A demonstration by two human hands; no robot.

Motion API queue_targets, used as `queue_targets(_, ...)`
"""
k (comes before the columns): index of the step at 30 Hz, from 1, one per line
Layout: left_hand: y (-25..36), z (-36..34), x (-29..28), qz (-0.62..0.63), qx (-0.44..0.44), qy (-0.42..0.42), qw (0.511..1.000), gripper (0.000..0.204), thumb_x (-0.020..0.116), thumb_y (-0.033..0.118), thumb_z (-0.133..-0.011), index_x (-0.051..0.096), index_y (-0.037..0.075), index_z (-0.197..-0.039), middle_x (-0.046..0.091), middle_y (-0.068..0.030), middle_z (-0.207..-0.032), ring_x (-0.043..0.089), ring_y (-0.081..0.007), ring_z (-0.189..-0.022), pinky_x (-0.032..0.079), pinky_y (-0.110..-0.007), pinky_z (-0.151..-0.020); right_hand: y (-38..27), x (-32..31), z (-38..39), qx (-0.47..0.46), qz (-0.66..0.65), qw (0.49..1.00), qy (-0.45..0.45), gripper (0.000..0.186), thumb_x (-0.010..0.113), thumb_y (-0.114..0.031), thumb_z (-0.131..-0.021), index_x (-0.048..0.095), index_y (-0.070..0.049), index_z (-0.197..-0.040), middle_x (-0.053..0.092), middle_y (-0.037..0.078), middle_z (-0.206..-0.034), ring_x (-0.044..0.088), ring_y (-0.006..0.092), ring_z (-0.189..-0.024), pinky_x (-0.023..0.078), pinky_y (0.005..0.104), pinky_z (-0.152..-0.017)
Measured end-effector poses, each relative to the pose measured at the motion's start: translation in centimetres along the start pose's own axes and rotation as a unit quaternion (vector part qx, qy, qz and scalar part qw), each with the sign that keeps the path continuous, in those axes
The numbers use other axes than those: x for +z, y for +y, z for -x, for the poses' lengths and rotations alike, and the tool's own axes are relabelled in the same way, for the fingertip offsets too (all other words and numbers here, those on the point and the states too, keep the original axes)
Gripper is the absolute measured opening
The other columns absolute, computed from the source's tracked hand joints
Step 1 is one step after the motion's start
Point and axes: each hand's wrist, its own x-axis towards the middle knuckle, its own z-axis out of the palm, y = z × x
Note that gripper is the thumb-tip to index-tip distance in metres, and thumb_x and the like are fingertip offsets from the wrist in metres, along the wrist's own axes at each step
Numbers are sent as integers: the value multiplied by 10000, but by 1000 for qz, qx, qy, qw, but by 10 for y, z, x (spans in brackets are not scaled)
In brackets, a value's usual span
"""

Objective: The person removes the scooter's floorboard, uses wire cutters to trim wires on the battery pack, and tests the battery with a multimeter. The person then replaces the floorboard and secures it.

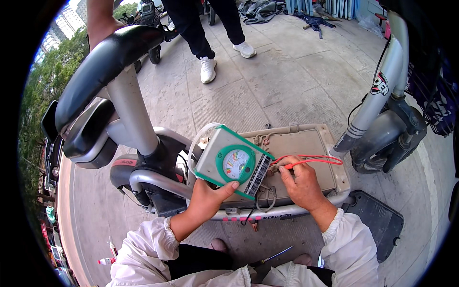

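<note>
My left hand (211, 196) grips the lower left of a tilted grey-and-green battery tester (219, 160) with a round dial and a white handle. My right hand (300, 184) pinches a red probe (290, 166) with a looped red lead (330, 159), at the tester's right side over the scooter's battery deck (311, 138). Grey and black cables (264, 204) hang below the tester around fittings on the deck; the probe's tip is too small to make out.
A seat (95, 62) on a post rises left, the steering column (363, 115) right. Another person (205, 33) stands opposite, an arm by the seat. A black panel (370, 222) and screwdriver (267, 258) lie on the pavement. Parked scooters (153, 43) and piled cloth (260, 12) sit behind.
</note>
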Motion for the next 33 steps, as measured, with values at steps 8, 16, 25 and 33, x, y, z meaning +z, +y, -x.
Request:
queue_targets(8,1,0,0,15,-11,-12,1000,616,820,142,-873,489,-61,-1351,638,-145,-1244,610,-193,-1136,498,-347,-986,0,0,0,-8,1,1000,-5,92,625,-66,-952,607,-19,-1029,646,168,-971,636,375,-875,510,428,-779)
queue_targets(16,-4,-20,-21,218,-132,18,967,658,753,213,-932,382,-19,-1424,584,-165,-1306,658,-263,-1142,600,-411,-937,8,-3,5,62,-99,974,194,125,602,-58,-989,619,5,-1096,625,120,-989,646,217,-890,512,334,-768)
queue_targets(25,-7,-47,-34,187,-47,93,977,593,724,223,-957,405,3,-1405,580,-127,-1320,635,-227,-1178,567,-405,-986,14,-7,-1,54,-56,989,125,168,547,-75,-1045,601,-9,-1191,631,52,-1035,643,133,-908,537,287,-864)
queue_targets(33,-15,-67,-22,192,-58,94,975,606,743,195,-934,409,19,-1408,579,-124,-1317,642,-223,-1160,577,-381,-961,21,0,-69,119,-58,991,27,177,626,-87,-989,653,-9,-1145,675,81,-892,625,140,-813,505,307,-730)
